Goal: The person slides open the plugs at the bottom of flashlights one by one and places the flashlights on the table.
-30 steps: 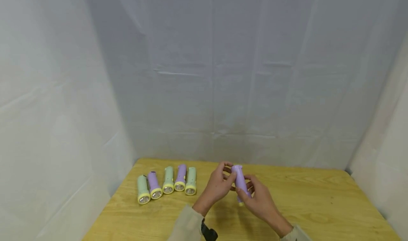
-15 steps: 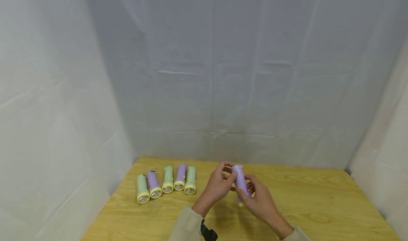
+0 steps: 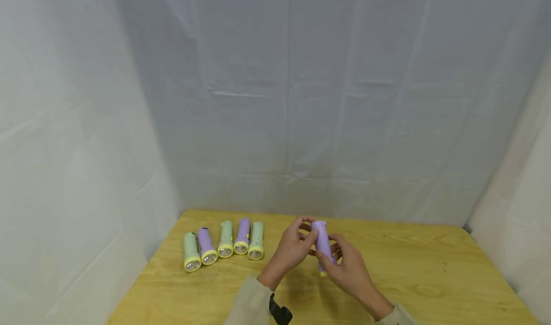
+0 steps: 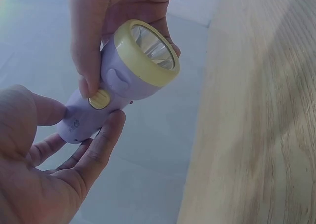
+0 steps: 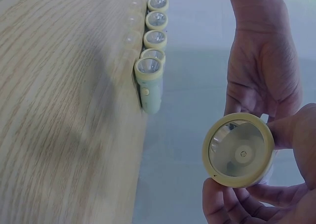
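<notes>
Both hands hold one purple flashlight [image 3: 323,241] above the table, its yellow-rimmed head tilted down toward the person. My left hand [image 3: 292,245] pinches the tail end between thumb and fingers. Around the body near the head, my right hand [image 3: 350,270] has its grip. The left wrist view shows the right thumb lying against the yellow slide switch [image 4: 99,99], and the left thumb and fingers farther back on the barrel. In the right wrist view the round lens [image 5: 237,152] faces the camera and looks unlit; most of the body is hidden behind it.
Several flashlights lie in a row on the wooden table [image 3: 422,277] to the left, heads toward the person. The outer ones are a green flashlight [image 3: 192,251] and another green flashlight [image 3: 257,239]; purple ones lie between. Pale sheeting [image 3: 284,100] hangs behind and on both sides.
Both hands and the flashlight keep almost the same pose. The head view has shifted slightly, so the table and the row of flashlights appear a little higher and farther left.
</notes>
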